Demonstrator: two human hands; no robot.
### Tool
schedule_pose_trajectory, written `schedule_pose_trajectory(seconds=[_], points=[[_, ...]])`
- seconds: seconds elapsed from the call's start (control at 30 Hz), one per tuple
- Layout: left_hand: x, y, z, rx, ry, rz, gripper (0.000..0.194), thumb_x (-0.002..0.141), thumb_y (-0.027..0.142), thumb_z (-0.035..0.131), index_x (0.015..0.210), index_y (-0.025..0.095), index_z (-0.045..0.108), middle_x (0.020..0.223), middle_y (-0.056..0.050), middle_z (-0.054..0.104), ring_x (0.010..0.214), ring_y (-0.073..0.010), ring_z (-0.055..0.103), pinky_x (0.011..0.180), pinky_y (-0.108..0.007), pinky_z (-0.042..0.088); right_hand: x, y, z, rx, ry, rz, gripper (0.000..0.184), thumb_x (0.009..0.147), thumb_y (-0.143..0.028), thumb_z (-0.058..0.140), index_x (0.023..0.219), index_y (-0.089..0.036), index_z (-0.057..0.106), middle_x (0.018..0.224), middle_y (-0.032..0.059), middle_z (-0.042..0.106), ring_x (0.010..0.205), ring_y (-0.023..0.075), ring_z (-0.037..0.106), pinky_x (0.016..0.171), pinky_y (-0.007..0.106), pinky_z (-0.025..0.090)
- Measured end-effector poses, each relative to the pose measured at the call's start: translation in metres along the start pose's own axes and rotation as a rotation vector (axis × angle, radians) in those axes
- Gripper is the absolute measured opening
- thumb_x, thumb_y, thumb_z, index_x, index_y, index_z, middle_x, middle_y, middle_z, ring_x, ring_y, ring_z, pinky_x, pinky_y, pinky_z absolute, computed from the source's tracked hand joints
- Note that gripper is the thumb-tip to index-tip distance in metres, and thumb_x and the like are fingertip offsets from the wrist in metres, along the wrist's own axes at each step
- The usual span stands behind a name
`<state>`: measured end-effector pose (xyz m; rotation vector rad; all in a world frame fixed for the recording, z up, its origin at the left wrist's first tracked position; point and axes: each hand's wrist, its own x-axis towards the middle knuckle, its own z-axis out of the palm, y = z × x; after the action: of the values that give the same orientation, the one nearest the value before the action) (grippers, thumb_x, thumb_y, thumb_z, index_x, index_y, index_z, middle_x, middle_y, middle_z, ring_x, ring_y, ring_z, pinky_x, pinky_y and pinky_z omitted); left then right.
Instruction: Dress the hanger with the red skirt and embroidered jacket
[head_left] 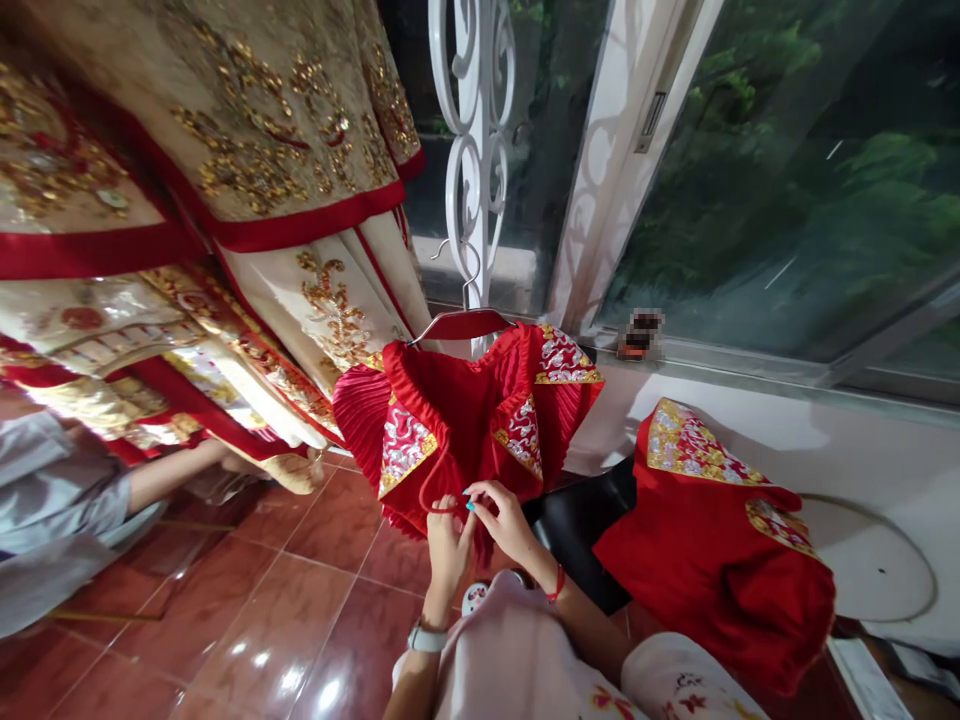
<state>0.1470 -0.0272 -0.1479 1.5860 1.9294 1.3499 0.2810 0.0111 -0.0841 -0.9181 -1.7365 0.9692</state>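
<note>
A red garment (465,400) with pleated sides and gold-and-silver embroidered panels hangs on a hanger (466,300) in front of me. From its front a red cord (426,485) loops down to my hands. My left hand (448,545), with a watch on the wrist, is closed on the cord at the garment's lower front. Close against it, my right hand (506,520) is pinched at the same cord, thumb and forefinger together. The bit between the fingertips is partly hidden.
Large gold-embroidered costumes (300,130) hang at the left, beside a seated person's arm (180,475). Another red embroidered garment (712,540) lies at the right by a black surface (585,530). A white scrolled metal post (472,130) stands before the windows (787,200).
</note>
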Motion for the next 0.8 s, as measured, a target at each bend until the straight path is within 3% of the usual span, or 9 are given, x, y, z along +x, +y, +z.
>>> schedule_pose_trajectory(seconds=[0.1, 0.27, 0.5, 0.6, 0.7, 0.73, 0.8], points=[[0.001, 0.001, 0.002, -0.008, 0.011, 0.005, 0.034, 0.092, 0.055, 0.051, 0.095, 0.022, 0.062, 0.096, -0.012, 0.068, 0.096, -0.0317, 0.065, 0.087, -0.051, 0.054, -0.005, 0.005, 0.004, 0.029, 0.051, 0.021, 0.018, 0.090, -0.017, 0.057, 0.104, -0.022, 0.066, 0.095, 0.0049, 0.072, 0.087, 0.0183, 0.068, 0.082, 0.031, 0.057], [0.000, 0.006, 0.000, -0.100, -0.056, -0.045, 0.027, 0.092, 0.044, 0.052, 0.101, 0.020, 0.062, 0.101, -0.012, 0.070, 0.096, -0.0286, 0.067, 0.086, -0.046, 0.056, -0.007, 0.013, 0.009, 0.027, 0.069, 0.050, 0.017, 0.087, -0.017, 0.057, 0.100, -0.022, 0.067, 0.089, 0.0034, 0.072, 0.081, 0.0182, 0.067, 0.079, 0.031, 0.055], [0.000, 0.018, -0.011, -0.140, -0.112, -0.049, 0.024, 0.095, 0.041, 0.052, 0.086, 0.021, 0.059, 0.084, -0.006, 0.065, 0.080, -0.0223, 0.063, 0.079, -0.039, 0.054, 0.032, -0.004, -0.006, -0.025, 0.213, 0.019, 0.011, 0.085, -0.016, 0.059, 0.091, -0.022, 0.066, 0.087, 0.0044, 0.071, 0.076, 0.0181, 0.064, 0.074, 0.031, 0.053], [-0.004, 0.022, -0.014, -0.136, 0.030, -0.090, 0.025, 0.095, 0.043, 0.054, 0.098, 0.019, 0.058, 0.094, -0.008, 0.063, 0.087, -0.0229, 0.062, 0.082, -0.040, 0.053, 0.042, -0.015, -0.013, -0.038, 0.126, -0.059, 0.014, 0.084, -0.017, 0.061, 0.096, -0.022, 0.067, 0.085, 0.0037, 0.071, 0.077, 0.0188, 0.063, 0.078, 0.032, 0.053], [-0.006, 0.029, -0.017, -0.022, 0.308, -0.092, 0.052, 0.090, 0.045, 0.062, 0.131, 0.016, 0.048, 0.124, -0.017, 0.054, 0.116, -0.0296, 0.055, 0.097, -0.047, 0.048, 0.036, -0.021, -0.013, -0.024, 0.098, -0.073, 0.015, 0.087, -0.020, 0.062, 0.101, -0.022, 0.066, 0.082, 0.0032, 0.071, 0.075, 0.0189, 0.064, 0.076, 0.032, 0.054], [-0.004, 0.033, -0.017, 0.033, 0.325, -0.063, 0.058, 0.088, 0.045, 0.064, 0.134, 0.016, 0.046, 0.128, -0.018, 0.052, 0.120, -0.0315, 0.053, 0.100, -0.049, 0.046, 0.031, -0.022, -0.011, -0.020, 0.108, -0.064, 0.015, 0.088, -0.021, 0.062, 0.102, -0.022, 0.066, 0.083, 0.0035, 0.071, 0.075, 0.0189, 0.064, 0.076, 0.032, 0.055], [0.001, 0.040, -0.017, 0.131, 0.200, 0.000, 0.045, 0.089, 0.042, 0.064, 0.125, 0.019, 0.054, 0.120, -0.015, 0.058, 0.114, -0.0330, 0.054, 0.097, -0.051, 0.044, 0.022, -0.024, -0.008, -0.017, 0.116, -0.052, 0.013, 0.089, -0.023, 0.061, 0.102, -0.022, 0.065, 0.085, 0.0046, 0.072, 0.076, 0.0193, 0.066, 0.076, 0.033, 0.056]])
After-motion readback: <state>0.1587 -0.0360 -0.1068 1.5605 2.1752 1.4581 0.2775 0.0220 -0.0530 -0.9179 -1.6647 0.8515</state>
